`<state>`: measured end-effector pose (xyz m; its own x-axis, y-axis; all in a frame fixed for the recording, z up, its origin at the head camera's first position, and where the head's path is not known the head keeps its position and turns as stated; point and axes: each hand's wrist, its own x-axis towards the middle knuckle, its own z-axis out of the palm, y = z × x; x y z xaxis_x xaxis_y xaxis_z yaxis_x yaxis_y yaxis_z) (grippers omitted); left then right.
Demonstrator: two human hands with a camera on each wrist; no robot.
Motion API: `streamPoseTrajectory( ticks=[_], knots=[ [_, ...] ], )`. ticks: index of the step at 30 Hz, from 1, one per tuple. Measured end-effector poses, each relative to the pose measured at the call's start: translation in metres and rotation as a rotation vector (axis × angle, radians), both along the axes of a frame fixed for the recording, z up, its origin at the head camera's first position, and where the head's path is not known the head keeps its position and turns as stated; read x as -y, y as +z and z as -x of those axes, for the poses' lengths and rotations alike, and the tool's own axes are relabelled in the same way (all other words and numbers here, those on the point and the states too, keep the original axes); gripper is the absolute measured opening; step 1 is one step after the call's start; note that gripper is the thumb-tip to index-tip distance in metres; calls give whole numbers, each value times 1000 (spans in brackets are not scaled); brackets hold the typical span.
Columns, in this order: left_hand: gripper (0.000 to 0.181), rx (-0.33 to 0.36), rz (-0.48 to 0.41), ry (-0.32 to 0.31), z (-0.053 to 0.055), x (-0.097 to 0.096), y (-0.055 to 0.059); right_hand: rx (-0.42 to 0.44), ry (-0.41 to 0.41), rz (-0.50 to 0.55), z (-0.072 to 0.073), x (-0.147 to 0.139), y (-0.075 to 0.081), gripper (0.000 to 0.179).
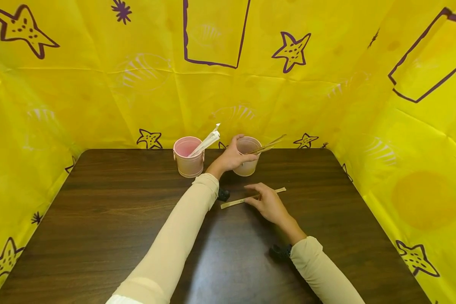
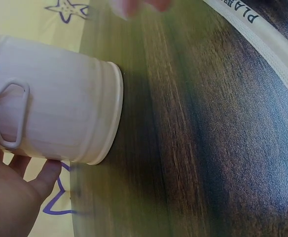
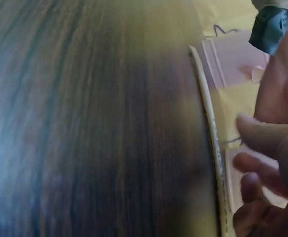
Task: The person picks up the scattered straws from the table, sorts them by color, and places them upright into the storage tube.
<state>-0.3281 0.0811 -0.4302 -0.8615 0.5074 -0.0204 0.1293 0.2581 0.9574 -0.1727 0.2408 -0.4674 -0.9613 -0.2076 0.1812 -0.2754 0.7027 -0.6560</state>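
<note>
My left hand grips the pale bucket at the back, thumb and fingers around its upper part. In the left wrist view this bucket stands upright on the table, its wire handle loop facing the camera. Several thin tan sticks lean out of it. My right hand hovers over a long paper-wrapped straw lying on the table, thumb and fingers parted. In the right wrist view the straw lies beside the loosely bent fingers, not visibly pinched.
A pink bucket stands left of the held one, with white wrapped straws leaning out of it. The dark wooden table meets yellow sheeting with drawn starfish at the back and sides.
</note>
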Motion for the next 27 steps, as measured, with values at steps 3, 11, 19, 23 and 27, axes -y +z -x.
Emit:
streamPoseTrajectory(
  ticks=[3, 11, 19, 23, 27],
  knots=[
    [102, 3, 4, 0, 0, 0, 1, 27, 28, -90, -2, 5, -1, 33],
    [102, 7, 15, 3, -2, -1, 2, 84, 26, -132, -6, 16, -5, 10],
    [102, 12, -14, -7, 0, 0, -2, 69, 39, -206, -7, 16, -7, 6],
    [102, 5, -19, -8, 0, -1, -2, 49, 65, -238, -9, 12, -6, 8],
    [101, 1, -17, 1, 0, -1, 0, 22, 139, -228, -10, 7, 1, 10]
  ],
)
